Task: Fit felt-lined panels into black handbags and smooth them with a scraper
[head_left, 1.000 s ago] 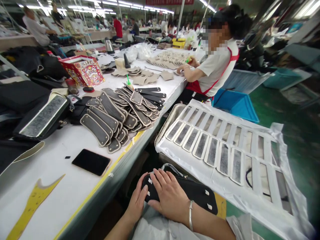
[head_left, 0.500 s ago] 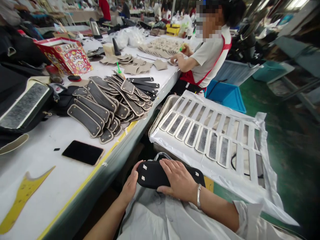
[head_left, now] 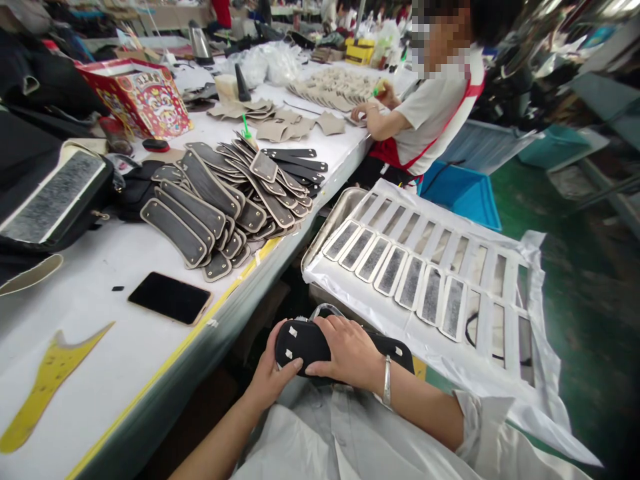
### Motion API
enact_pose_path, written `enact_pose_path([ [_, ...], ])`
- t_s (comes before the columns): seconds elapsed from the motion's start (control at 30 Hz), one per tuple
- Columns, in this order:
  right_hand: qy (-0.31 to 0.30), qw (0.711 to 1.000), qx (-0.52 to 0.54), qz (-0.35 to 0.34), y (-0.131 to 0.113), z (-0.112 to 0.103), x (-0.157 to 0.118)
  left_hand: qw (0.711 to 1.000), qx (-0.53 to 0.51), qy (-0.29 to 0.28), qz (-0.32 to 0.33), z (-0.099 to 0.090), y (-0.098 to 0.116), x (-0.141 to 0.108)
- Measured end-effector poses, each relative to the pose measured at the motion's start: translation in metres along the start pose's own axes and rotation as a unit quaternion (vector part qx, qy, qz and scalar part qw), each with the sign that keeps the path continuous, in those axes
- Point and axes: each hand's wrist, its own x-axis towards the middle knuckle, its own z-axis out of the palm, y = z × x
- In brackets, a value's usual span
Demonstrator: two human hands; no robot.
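Over my lap is a black oblong piece with rounded ends [head_left: 305, 343] and small white patches on its upper face; its exact kind is unclear. My left hand [head_left: 274, 365] grips its left end, the thumb lying on the upper face near the patches. My right hand [head_left: 347, 353] holds it around the middle, fingers over the far edge and thumb along the near side. A clear plastic loop [head_left: 327, 310] shows just behind the piece. The underside is hidden.
At left, a white table [head_left: 107, 363] bears a phone [head_left: 170, 298], a yellow template [head_left: 53, 383] and piled dark grey straps [head_left: 200, 207]. Right of my hands, a white sheeted tray [head_left: 390, 310] holds several rounded strips [head_left: 390, 270]. A co-worker [head_left: 435, 107] sits beyond.
My left thumb has come over onto the upper face of the black piece. My right hand has slid slightly left along it. The camera view has shifted a little.
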Motion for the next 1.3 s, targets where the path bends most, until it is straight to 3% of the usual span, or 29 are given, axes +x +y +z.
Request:
enact_pose_path([
  [0.23,-0.042,0.999,0.008,0.008,0.006,-0.004,0.016,0.999,-0.040,0.020,-0.026,0.008,0.014,-0.004],
  [0.43,0.002,0.998,-0.066,0.022,-0.008,0.005,0.024,0.996,0.012,0.054,-0.073,0.005,0.030,0.003],
  [0.6,0.037,0.996,-0.075,-0.001,-0.009,0.004,0.014,0.997,0.072,0.017,-0.015,0.004,0.029,0.004],
  [0.77,0.039,0.995,-0.087,0.000,0.019,-0.004,-0.009,0.997,0.071,-0.020,0.009,0.001,0.028,0.005],
  [0.9,0.039,0.994,-0.103,0.017,0.031,-0.006,-0.020,0.998,0.055,-0.009,0.043,-0.001,0.021,0.005],
  [1.07,0.063,0.991,-0.111,0.038,0.010,0.000,-0.009,0.997,0.043,0.002,0.067,-0.004,0.011,0.004],
  [1.3,0.070,0.991,-0.110,0.018,-0.026,0.010,0.020,0.996,0.055,-0.017,0.070,-0.012,0.014,0.006],
])
